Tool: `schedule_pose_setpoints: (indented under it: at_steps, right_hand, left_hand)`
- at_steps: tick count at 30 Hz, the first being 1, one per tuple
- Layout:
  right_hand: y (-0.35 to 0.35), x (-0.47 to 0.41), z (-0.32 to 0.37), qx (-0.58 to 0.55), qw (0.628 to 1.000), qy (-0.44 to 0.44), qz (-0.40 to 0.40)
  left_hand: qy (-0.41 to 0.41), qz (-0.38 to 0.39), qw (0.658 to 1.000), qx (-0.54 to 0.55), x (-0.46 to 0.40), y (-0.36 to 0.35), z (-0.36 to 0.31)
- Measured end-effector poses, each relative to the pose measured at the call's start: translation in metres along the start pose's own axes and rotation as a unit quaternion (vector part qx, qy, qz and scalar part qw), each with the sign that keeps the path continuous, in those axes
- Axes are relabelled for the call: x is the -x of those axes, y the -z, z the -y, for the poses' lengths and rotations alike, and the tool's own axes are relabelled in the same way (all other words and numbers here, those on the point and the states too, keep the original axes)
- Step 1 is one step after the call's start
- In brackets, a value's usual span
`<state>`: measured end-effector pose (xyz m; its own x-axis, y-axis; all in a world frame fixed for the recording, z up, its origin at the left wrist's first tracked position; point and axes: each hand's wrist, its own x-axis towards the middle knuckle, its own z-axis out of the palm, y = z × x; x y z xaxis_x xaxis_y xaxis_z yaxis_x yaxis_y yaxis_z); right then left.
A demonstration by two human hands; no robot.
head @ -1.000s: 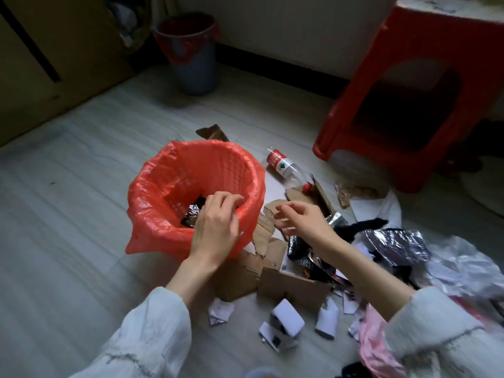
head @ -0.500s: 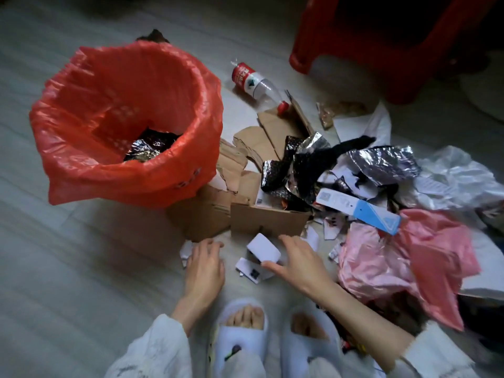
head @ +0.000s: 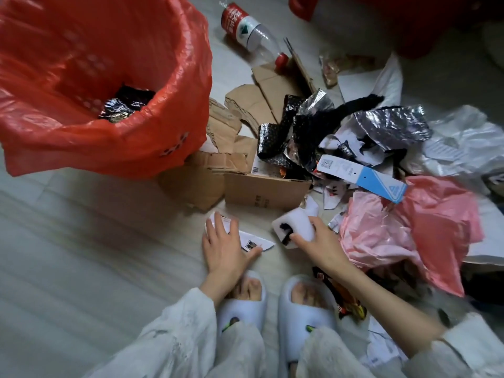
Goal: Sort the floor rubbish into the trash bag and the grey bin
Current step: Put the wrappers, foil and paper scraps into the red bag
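Observation:
A basket lined with a red trash bag stands at the upper left, with crumpled foil wrappers at its bottom. My left hand lies on the floor over white paper scraps, its fingers curled round one and its thumb pressing another. My right hand grips a folded white paper piece with black print, just off the floor. The grey bin is out of view.
Torn cardboard lies beside the bag. Behind it are a plastic bottle, foil wrappers, a blue and white card, pink plastic bags and a red stool. My slippered feet are close below.
The view dropped and came closer to the floor. My right hand picked up the folded white paper. My left hand shifted right onto the white scraps.

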<state>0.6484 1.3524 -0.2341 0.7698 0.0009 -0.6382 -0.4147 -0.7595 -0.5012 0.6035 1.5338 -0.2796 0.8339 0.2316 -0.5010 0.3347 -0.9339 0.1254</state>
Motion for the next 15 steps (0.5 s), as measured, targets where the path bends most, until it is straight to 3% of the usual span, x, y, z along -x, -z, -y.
schedule_pose_setpoints:
  at_steps: [8,15]
  right_hand:
    - [-0.007,0.01,-0.001,-0.075,0.997,0.001,0.001]
    - [0.005,0.014,0.02,-0.126,0.99,0.055,-0.019]
  left_hand:
    - [-0.082,-0.006,0.997,-0.006,0.0,0.005,-0.004]
    - [-0.055,-0.043,0.988,0.136,0.011,0.024,0.01]
